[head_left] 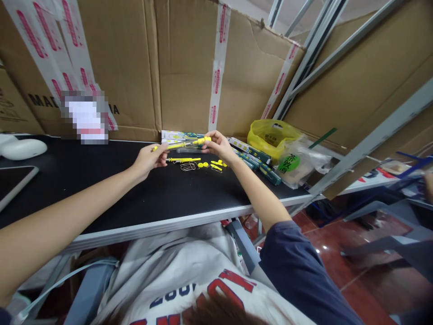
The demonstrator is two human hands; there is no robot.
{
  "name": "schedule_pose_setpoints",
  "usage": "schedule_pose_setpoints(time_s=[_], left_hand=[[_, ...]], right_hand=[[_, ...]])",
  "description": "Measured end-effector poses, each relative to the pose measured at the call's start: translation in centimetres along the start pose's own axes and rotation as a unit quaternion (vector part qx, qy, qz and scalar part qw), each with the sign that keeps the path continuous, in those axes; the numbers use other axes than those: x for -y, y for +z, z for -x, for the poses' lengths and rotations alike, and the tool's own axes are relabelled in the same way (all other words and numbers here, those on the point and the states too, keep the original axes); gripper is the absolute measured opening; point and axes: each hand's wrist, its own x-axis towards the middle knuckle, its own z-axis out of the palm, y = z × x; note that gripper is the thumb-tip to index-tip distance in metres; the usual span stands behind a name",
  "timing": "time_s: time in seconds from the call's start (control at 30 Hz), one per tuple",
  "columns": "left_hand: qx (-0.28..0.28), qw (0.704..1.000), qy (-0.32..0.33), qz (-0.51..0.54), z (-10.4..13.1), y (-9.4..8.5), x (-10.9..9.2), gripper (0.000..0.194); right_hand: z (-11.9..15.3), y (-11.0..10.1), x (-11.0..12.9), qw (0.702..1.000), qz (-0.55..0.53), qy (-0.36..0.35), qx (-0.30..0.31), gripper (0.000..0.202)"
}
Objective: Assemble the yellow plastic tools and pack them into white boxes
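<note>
Above the black table (152, 198), between our two hands, is a slim clear-and-yellow pen-like tube (185, 144), tilted slightly up toward our right; our left hand (149, 160) has its fingers pinched together on one end, and our right hand (218, 145) has its fingers closed around the yellow other end. Just beneath it on the table lies a thin yellow rod (184, 160), with wire loops (188, 166) near it; small round yellow pieces (203, 165) and longer yellow pieces (217, 167) sit to the right of these. Beyond our right hand we see patterned boxes (252, 151), then a yellow bag (270, 135) and a clear bag (293, 163) with a green round mark; far to our left are a white rounded object (27, 148) and a pale-edged flat panel (15, 183); brown cardboard (186, 67) stands behind the table.
</note>
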Motion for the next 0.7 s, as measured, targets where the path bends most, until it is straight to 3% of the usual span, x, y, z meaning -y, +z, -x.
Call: schedule_pose_setpoints(time_s=[0.43, 0.7], left_hand=[[-0.031, 0.999, -0.001, 0.017, -0.03, 0.23, -0.27, 0.031], [-0.029, 0.999, 0.008, 0.012, 0.00, 0.16, -0.07, 0.030]], right_hand=[[0.48, 0.22, 0.61, 0.995, 0.088, 0.048, 0.018, 0.045], [0.04, 0.34, 0.09, 0.997, 0.076, -0.013, 0.003, 0.053]])
